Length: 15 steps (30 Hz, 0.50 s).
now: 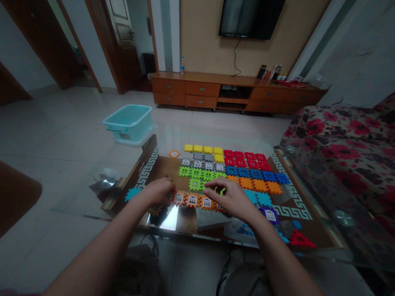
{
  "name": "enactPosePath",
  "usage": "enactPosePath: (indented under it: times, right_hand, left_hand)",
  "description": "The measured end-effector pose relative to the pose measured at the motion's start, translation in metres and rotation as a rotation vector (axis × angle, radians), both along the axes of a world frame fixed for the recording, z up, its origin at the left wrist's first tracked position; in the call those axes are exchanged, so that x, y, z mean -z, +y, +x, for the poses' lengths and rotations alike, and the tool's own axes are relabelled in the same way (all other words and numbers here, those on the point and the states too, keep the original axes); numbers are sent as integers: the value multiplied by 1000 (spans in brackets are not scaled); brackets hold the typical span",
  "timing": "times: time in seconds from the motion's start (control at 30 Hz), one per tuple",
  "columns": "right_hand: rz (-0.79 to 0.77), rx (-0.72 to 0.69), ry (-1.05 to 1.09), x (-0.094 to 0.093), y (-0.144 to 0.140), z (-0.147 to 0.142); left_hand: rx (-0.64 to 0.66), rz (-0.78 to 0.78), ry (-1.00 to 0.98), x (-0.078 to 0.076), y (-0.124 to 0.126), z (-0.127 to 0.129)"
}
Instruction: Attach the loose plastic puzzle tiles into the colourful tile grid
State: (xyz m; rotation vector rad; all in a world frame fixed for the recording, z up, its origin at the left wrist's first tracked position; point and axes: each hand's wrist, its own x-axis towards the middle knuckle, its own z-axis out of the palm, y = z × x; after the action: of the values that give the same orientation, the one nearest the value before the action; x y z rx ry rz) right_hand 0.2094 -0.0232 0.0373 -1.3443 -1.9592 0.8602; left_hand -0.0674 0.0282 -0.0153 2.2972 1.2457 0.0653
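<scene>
A row of orange interlocking window tiles [192, 200] lies on the glass table. My left hand [159, 190] is at the row's left end, its fingers curled and closed on the edge of an orange tile, partly hidden by the hand. My right hand [226, 194] hovers over the right part of this row, thumb and forefinger apart with nothing visible between them. Just beyond its fingertips are lime green tiles [196, 185], some covered by the hand. Farther back lie grey window tiles [197, 165], yellow tiles [198, 148] and red tiles [241, 163].
Blue tiles [243, 172], another orange row [253, 184], a purple tile [270, 215] and a red triangle [302, 239] lie to the right. A teal tub [130, 132] stands at the table's far left, a crumpled plastic bag [105, 182] nearer. A flowered sofa [357, 139] borders the right.
</scene>
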Motion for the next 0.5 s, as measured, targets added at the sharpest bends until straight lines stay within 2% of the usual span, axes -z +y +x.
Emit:
enactPosePath:
  times: [0.17,0.5]
  right_hand:
    - [11,-1,-32,2,0,0]
    - [18,-7,-55,0,-1,0]
  left_hand:
    - [37,72,137,3,2,1]
    - [52,114,139,10,3,-1]
